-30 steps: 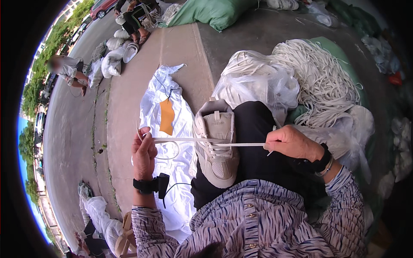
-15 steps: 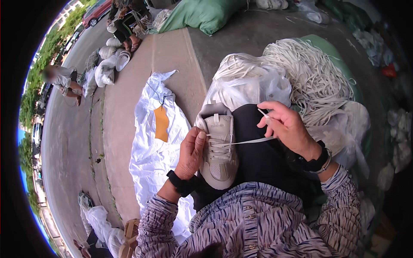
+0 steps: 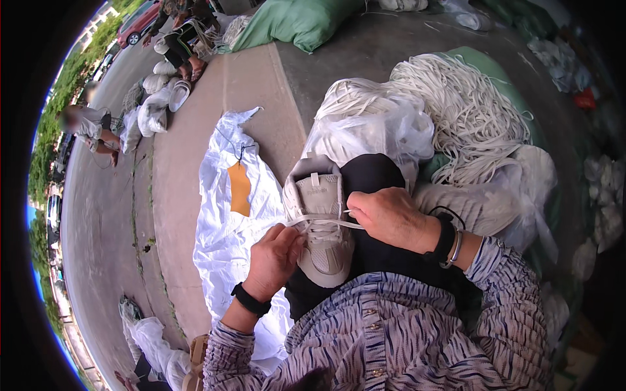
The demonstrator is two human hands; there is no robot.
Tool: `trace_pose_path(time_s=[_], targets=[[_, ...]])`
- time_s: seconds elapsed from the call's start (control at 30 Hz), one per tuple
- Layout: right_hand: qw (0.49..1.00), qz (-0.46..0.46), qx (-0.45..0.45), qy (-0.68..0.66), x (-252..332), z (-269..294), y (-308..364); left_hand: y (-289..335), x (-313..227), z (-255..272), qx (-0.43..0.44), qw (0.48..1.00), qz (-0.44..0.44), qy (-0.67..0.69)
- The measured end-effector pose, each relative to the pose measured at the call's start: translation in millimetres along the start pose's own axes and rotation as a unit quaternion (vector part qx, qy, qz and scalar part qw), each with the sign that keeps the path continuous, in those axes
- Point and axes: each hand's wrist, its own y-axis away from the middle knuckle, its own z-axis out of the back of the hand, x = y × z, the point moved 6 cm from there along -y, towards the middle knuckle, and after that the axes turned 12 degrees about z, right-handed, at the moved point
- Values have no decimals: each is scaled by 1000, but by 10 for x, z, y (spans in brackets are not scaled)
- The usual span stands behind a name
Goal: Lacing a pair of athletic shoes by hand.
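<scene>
A beige sneaker (image 3: 325, 259) rests on my dark-trousered lap, its toe toward me and its opening away. A pale flat shoelace (image 3: 334, 221) runs across its tongue, above the rows laced lower down. My left hand (image 3: 276, 254) is closed at the shoe's left side, with fingertips pinching the lace near the eyelets. On the other side, my right hand (image 3: 395, 219) is closed at the shoe's right edge, holding the lace between thumb and fingers. A thin lace tip shows by its fingertips.
Beyond my lap lies a big heap of white laces (image 3: 466, 111) beside plastic-bagged bundles (image 3: 375, 124). A white sheet (image 3: 218, 215) with an orange tag (image 3: 239, 189) spreads at the left. Farther off are a green sack (image 3: 297, 23) and two seated people with sacks.
My right hand has come left and down from beyond the shoe to its right edge. My left hand has shifted slightly down and left, its fingers more curled.
</scene>
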Motion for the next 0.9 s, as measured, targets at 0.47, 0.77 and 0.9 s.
trace_pose_path(time_s=[0.47, 0.77, 0.9], targets=[[999, -1, 29, 29, -30, -61, 5, -20, 342, -192, 136, 803, 216, 539], [998, -6, 42, 35, -45, -80, -87, -57, 362, -148, 56, 885, 184, 423], [993, 106, 42, 41, 171, -139, -86, -59, 349, -198, 66, 870, 177, 455]])
